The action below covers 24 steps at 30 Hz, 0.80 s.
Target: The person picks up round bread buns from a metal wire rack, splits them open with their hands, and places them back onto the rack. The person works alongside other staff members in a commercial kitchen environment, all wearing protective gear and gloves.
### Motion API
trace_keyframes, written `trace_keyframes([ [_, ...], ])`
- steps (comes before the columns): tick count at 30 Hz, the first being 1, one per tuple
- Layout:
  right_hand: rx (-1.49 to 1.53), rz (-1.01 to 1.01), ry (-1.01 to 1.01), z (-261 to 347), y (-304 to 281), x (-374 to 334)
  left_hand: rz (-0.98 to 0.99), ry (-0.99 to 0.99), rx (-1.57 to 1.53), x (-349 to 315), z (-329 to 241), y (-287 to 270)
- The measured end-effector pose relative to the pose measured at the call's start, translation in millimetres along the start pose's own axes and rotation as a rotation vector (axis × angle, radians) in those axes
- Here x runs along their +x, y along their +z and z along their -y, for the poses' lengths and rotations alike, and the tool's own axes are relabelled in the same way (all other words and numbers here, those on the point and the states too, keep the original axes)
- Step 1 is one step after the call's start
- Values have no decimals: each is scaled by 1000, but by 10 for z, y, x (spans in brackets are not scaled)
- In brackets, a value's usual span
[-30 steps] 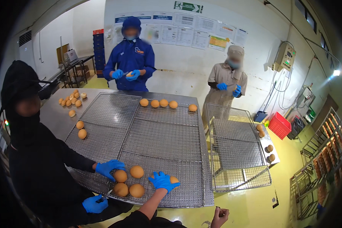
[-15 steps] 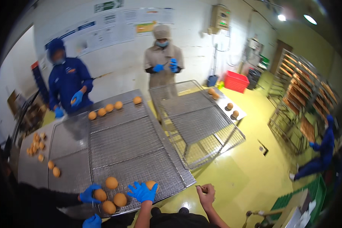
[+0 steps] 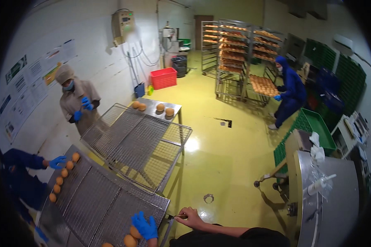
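Observation:
At the lower edge, my left hand point(image 3: 145, 226), in a blue glove, spreads its fingers beside a round golden-brown bun point(image 3: 135, 233); whether it touches the bun I cannot tell. Another bun point(image 3: 130, 241) sits just below, on the wire rack point(image 3: 99, 208) that covers the metal table. To the right, my bare right hand point(image 3: 190, 218) is closed on a small thin tool with a dark tip point(image 3: 170, 217), pointing left past the table's corner. The tool's kind is too small to make out. A row of several buns point(image 3: 59, 180) lines the rack's far left edge.
A second wire rack point(image 3: 132, 138) rests beyond, over a small table with buns. At left, a blue-clad co-worker's gloved hand point(image 3: 57, 162) is above the row. Another co-worker point(image 3: 79, 96) stands by the wall. A metal machine point(image 3: 334, 197) stands at right; one person carries a bun tray point(image 3: 264, 85).
My view has swung to the right, showing more of the floor, trolleys and machine. My right hand is now by the table's corner. The blue-clad co-worker's hand has reached over the row of buns.

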State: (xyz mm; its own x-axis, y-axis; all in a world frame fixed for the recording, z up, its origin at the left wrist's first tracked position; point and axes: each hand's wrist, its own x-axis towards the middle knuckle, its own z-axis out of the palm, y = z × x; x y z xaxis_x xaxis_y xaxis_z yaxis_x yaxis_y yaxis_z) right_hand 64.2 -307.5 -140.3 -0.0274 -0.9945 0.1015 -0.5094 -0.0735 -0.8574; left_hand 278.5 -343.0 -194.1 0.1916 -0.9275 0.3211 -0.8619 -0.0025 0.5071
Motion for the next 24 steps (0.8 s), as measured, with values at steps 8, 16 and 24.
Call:
trace_keyframes([
  [8, -81, -170, 90, -260, -195, -122, 644, 52, -1036, 37, -1148, 219],
  [16, -144, -221, 190, -567, -394, -337, 792, 365, -806, -137, -1503, 438],
  [24, -160, -175, 257, -615, -394, -330, 802, 369, -832, -162, -1271, 707],
])
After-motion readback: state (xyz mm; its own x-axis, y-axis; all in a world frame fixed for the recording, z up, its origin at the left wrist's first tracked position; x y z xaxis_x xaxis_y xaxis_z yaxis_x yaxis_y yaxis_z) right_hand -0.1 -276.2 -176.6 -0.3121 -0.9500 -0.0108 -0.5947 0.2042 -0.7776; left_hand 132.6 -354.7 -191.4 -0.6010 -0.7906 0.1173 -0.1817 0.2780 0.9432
